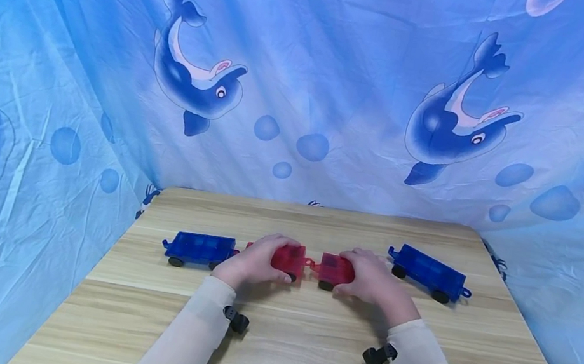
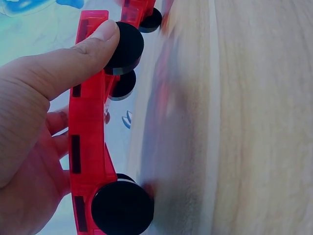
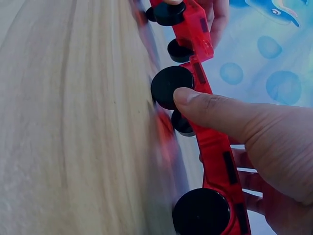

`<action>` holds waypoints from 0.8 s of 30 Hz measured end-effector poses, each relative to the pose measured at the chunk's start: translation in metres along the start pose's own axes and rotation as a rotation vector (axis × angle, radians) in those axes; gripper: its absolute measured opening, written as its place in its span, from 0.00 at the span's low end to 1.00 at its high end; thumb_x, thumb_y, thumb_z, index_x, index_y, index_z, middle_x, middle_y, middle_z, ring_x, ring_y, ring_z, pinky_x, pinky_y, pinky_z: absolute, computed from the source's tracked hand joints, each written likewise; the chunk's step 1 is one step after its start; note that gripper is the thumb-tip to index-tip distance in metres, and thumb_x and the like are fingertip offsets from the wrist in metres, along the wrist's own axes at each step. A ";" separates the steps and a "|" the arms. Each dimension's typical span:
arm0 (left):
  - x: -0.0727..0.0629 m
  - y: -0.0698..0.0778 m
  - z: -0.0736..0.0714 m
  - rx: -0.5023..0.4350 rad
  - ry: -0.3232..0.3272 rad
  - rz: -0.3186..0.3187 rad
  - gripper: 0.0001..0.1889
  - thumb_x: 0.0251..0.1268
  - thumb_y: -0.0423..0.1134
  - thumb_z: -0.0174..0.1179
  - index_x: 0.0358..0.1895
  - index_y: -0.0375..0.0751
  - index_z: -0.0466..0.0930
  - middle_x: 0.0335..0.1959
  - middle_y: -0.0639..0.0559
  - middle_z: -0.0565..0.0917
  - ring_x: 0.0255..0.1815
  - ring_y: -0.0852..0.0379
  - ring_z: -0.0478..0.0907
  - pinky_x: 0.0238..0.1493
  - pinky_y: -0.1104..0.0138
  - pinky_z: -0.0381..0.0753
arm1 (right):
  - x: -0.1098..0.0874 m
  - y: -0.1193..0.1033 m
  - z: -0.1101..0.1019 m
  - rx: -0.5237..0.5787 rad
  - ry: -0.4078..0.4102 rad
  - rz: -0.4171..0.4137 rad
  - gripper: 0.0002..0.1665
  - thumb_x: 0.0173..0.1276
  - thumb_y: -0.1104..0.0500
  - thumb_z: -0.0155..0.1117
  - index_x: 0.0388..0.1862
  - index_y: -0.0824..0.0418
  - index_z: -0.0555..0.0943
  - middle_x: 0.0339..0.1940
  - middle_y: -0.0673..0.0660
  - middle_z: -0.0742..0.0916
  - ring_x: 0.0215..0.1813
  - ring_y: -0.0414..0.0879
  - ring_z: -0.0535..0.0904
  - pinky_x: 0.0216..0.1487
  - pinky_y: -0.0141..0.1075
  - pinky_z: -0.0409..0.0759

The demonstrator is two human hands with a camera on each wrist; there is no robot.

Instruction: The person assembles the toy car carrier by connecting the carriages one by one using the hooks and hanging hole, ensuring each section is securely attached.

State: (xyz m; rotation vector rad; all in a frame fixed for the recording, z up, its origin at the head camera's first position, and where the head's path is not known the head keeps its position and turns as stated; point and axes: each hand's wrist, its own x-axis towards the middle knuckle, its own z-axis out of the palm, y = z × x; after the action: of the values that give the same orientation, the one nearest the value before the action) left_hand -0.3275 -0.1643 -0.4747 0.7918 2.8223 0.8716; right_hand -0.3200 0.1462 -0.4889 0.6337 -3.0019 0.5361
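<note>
On the wooden table (image 1: 296, 363), two translucent red toy train cars stand end to end, their couplings meeting in the head view. My left hand (image 1: 255, 261) grips the left red car (image 1: 287, 260) from above; its thumb presses near a black wheel (image 2: 124, 47) in the left wrist view. The right red car (image 1: 335, 270) is held by my right hand (image 1: 372, 282), with the thumb at a wheel (image 3: 172, 87) and the other fingers behind the body. A blue train car (image 1: 202, 247) stands left of my left hand, its right end close to the left red car.
Another blue train car (image 1: 430, 271) sits angled beyond my right hand, hooks at both ends. A blue curtain (image 1: 309, 82) with dolphins hangs behind the table and along both sides. Small black cameras (image 1: 238, 321) are strapped to both wrists.
</note>
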 end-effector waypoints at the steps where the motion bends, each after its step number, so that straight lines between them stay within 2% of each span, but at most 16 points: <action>1: 0.000 0.000 0.000 0.002 0.001 0.002 0.42 0.56 0.50 0.81 0.75 0.60 0.72 0.68 0.59 0.75 0.66 0.53 0.73 0.59 0.56 0.83 | 0.000 -0.001 0.000 0.002 0.001 0.000 0.53 0.51 0.38 0.86 0.73 0.55 0.77 0.66 0.58 0.82 0.65 0.59 0.76 0.65 0.60 0.71; 6: 0.001 -0.002 0.003 0.013 0.010 0.011 0.42 0.56 0.50 0.81 0.75 0.61 0.72 0.68 0.59 0.76 0.65 0.54 0.74 0.58 0.56 0.83 | 0.000 -0.005 0.001 0.019 0.001 0.004 0.53 0.52 0.39 0.86 0.74 0.56 0.77 0.67 0.58 0.81 0.66 0.59 0.76 0.66 0.60 0.72; 16: 0.003 -0.001 0.006 0.069 0.023 0.024 0.41 0.57 0.52 0.80 0.75 0.61 0.73 0.68 0.58 0.76 0.68 0.53 0.73 0.64 0.54 0.79 | 0.001 -0.009 0.004 0.010 0.005 -0.022 0.52 0.53 0.39 0.85 0.74 0.57 0.77 0.68 0.59 0.81 0.68 0.60 0.75 0.69 0.59 0.68; 24: 0.003 0.001 0.007 0.097 0.029 0.010 0.41 0.57 0.52 0.80 0.75 0.60 0.73 0.68 0.58 0.76 0.68 0.52 0.72 0.64 0.54 0.79 | 0.001 -0.012 0.003 0.015 -0.008 -0.015 0.52 0.55 0.38 0.85 0.75 0.56 0.76 0.69 0.58 0.81 0.70 0.59 0.74 0.70 0.56 0.69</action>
State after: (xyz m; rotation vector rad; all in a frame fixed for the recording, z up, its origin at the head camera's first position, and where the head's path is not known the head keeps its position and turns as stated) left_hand -0.3275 -0.1585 -0.4801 0.8115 2.9082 0.7583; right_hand -0.3161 0.1344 -0.4872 0.6601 -3.0014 0.5571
